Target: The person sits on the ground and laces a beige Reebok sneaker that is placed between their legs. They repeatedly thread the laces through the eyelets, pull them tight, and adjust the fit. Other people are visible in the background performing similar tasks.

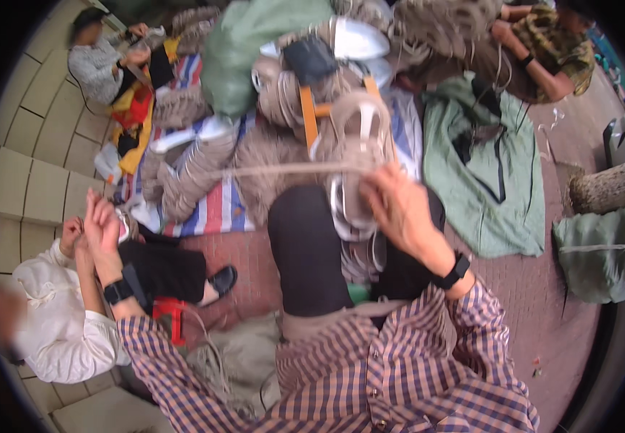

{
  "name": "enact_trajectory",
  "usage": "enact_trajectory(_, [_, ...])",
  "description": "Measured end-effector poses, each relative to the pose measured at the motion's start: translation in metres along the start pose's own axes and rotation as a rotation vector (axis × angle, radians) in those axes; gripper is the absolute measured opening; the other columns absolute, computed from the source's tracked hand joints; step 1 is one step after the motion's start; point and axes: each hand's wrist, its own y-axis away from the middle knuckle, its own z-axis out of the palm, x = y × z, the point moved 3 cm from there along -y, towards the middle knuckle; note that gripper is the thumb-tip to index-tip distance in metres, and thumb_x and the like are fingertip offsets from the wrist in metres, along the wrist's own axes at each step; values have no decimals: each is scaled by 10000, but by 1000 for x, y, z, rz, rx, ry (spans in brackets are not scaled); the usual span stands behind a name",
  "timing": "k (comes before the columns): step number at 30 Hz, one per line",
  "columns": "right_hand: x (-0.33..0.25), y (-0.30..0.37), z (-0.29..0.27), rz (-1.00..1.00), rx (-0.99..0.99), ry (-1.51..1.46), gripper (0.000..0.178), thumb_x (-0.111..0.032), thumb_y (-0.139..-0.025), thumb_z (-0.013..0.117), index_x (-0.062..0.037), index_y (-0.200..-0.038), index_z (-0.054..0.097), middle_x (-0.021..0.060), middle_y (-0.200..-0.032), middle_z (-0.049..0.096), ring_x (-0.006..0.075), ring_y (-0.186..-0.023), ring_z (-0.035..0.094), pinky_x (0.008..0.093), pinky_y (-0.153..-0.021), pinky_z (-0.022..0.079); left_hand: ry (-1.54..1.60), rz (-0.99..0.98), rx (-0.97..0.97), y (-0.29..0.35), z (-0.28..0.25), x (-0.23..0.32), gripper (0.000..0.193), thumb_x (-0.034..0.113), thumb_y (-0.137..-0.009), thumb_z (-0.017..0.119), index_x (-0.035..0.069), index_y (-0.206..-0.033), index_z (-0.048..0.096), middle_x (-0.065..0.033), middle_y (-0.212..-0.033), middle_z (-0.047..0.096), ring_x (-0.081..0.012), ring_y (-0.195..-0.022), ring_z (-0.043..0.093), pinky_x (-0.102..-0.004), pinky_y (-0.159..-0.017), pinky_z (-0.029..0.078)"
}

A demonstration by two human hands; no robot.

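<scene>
A beige, shoe-shaped piece (361, 144) with a white inner face rests upright at my knees, against an orange wooden frame (308, 114). My right hand (401, 215) grips its near right side with bent fingers. From there a pale cord (291, 169) stretches taut to the left, blurring before its far end. My left hand (102, 225) is raised far out to the left in line with it, fingertips pinched together. More beige pieces (363, 258) hang stacked between my knees.
Bundles of similar beige pieces (195, 179) lie on a striped sheet (218, 216). A green sack (244, 54) stands behind, and green cloth (503, 209) spreads at right. A person in white (60, 317) sits close by my left arm; two others work farther back. A log (608, 186) lies at right.
</scene>
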Motion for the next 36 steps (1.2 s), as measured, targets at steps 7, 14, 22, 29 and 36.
enact_trajectory(7, [-2, -9, 23, -84, 15, 25, 94, -81, -860, 596, -79, -941, 550, 134, -897, 529, 378, -711, 589, 466, -595, 472, -346, 414, 570, 31, -20, 42, 288, 15, -945, 550, -53, -1222, 518, -37, -998, 619, -118, -853, 600, -283, -781, 516])
enact_trajectory(14, [-7, -13, 18, -30, 7, 57, 104, -81, -879, 605, -75, -983, 605, 130, -896, 561, 356, -764, 605, 445, -640, 483, -999, 25, 235, 25, 27, -141, 314, 232, -955, 613, 25, -1191, 631, 6, -836, 651, -46, -691, 589, -165, -579, 467])
enact_trajectory(22, [-3, -12, 15, -54, 57, -105, 248, -46, -878, 557, -79, -1115, 620, 145, -988, 598, 386, -828, 621, 445, -700, 493, -1126, -264, -264, 47, 169, -331, 118, 95, -897, 628, -9, -926, 673, -31, -807, 639, -108, -705, 670, -219, -564, 497])
enact_trajectory(29, [-3, -7, 14, -65, 73, -98, 260, -30, -869, 585, -65, -1125, 610, 126, -985, 583, 346, -774, 635, 424, -636, 501, -1545, 57, -402, 32, 198, -366, 100, 61, -805, 631, 3, -884, 650, -92, -778, 631, -192, -717, 631, -316, -675, 495])
enact_trajectory(36, [1, -7, 15, -77, 81, -135, 249, -45, -879, 580, -65, -1126, 606, 120, -989, 585, 348, -770, 633, 424, -631, 498, -1637, 87, -451, 21, 211, -374, 62, 43, -797, 617, 19, -849, 640, -104, -798, 612, -241, -711, 621, -356, -672, 492])
